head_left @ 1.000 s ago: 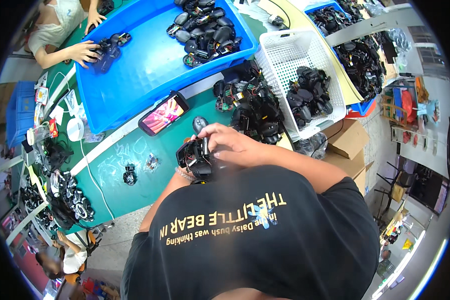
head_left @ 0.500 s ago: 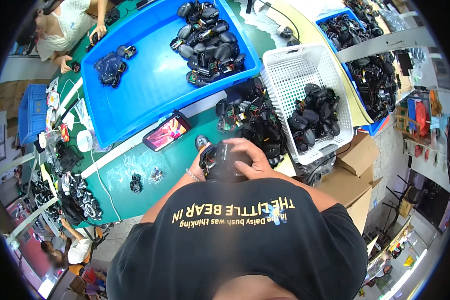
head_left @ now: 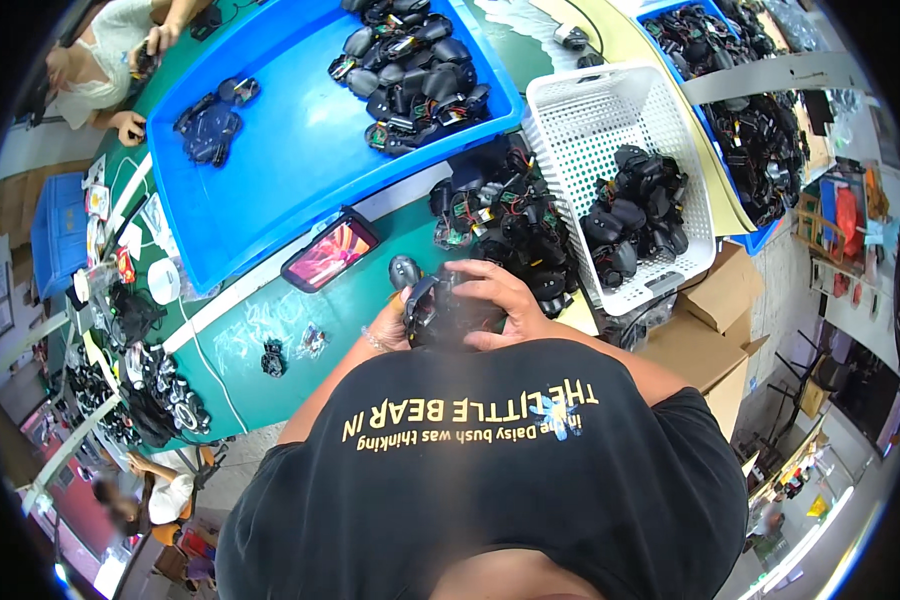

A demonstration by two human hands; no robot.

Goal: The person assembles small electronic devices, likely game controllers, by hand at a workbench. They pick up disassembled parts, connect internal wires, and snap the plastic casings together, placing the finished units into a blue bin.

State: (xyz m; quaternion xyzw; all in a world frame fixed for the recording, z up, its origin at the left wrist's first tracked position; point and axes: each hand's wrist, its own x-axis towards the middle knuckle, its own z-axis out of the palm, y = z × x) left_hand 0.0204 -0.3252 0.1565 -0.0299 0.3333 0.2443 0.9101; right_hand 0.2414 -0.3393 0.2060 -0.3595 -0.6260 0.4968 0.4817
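Close in front of my chest, both hands hold a black rounded plastic housing, its right part smeared. Fingers of my left hand close around its left side, partly hidden behind it. My right hand grips the opposite side, fingers curved over the top. A smaller dark rounded part shows just beyond my left hand; whether it is held or lies on the table I cannot tell. Beyond my right hand is a heap of black housings with wires and green circuit boards.
A blue tray with black housings stands ahead, with a phone leaning by its near edge. At right are a white perforated basket, partly filled, and a cardboard box. A co-worker handles dark parts at far left.
My right hand has shifted its grip, the thumb moving down off the housing's top. The co-worker's upper hand has lifted away from the blue tray's edge. The whole view has shifted slightly.
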